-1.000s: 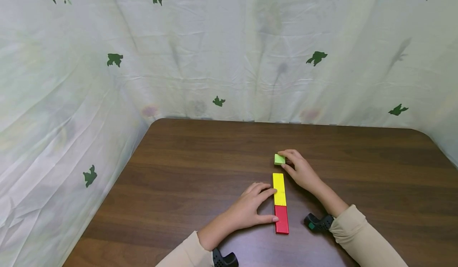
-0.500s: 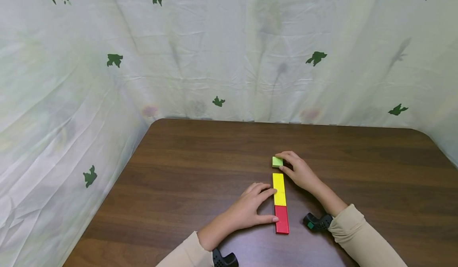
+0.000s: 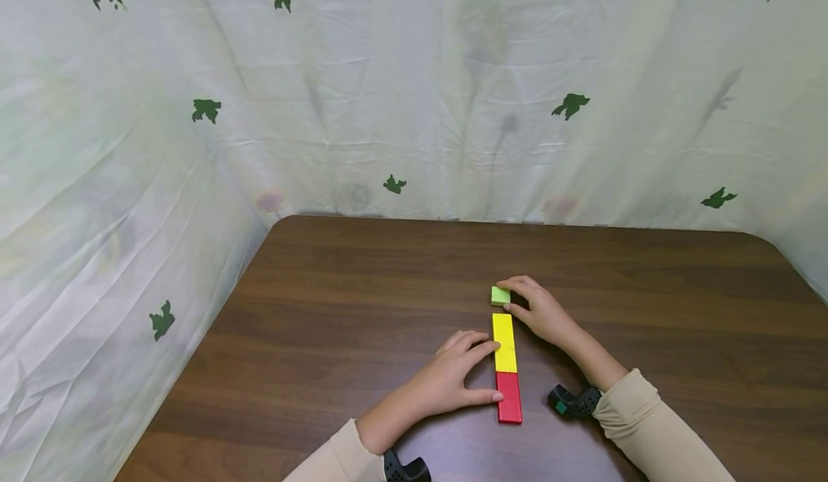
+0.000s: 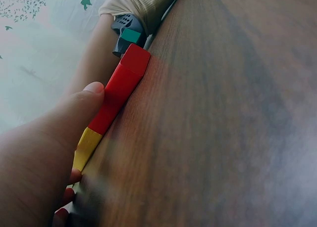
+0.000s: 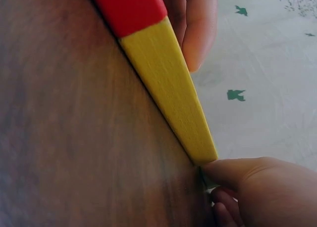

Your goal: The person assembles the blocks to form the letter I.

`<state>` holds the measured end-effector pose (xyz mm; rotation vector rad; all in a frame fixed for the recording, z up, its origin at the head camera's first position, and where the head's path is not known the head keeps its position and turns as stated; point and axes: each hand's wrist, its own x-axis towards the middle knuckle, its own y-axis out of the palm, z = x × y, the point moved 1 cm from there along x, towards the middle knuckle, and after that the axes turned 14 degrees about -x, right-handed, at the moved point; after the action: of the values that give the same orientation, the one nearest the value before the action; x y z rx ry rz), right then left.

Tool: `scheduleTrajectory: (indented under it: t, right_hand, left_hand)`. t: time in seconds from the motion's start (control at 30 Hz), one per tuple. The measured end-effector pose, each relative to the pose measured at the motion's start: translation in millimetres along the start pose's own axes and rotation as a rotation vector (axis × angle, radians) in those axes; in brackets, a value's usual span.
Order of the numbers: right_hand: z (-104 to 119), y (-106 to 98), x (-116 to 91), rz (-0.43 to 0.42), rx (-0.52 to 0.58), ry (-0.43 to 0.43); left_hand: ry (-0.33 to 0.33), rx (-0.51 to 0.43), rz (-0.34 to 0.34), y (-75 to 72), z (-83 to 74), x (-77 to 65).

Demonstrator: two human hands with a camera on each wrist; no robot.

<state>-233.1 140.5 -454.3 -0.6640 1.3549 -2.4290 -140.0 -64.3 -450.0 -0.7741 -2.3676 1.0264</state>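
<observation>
A red block (image 3: 509, 404) and a yellow block (image 3: 504, 331) lie end to end on the table, forming one straight strip. My left hand (image 3: 446, 374) is spread along the strip's left side, thumb on the red block and index fingertip on the yellow one. Just past the yellow block's far end sits a small light green block (image 3: 499, 296). My right hand (image 3: 540, 311) pinches that green block between thumb and fingers from the right. In the right wrist view, the thumb (image 5: 237, 170) overlaps the yellow block's end and mostly hides the green block.
A brown wooden table (image 3: 362, 266) carries all the blocks. Behind it and to the left hangs a pale curtain (image 3: 420, 94) with green bird and leaf prints. Each wrist wears a dark camera mount, such as the right one (image 3: 574, 401).
My right hand has drawn the green block slightly toward the person and a little left, narrowing the gap to the yellow block. My left hand and the strip stay put.
</observation>
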Motion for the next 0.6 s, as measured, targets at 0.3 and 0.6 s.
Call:
scheduleTrajectory:
  t: [0.3,0.6]
  right_hand:
    - [-1.1,1.5,-1.9,-0.029,0.014,-0.028]
    - [2.5,-2.3,-1.5,0.008,0.030,0.016]
  left_hand:
    - [0.002,0.000,0.004,-0.1,-0.2,0.1]
    - [0.005,0.003,-0.001,0.1,-0.4,0.0]
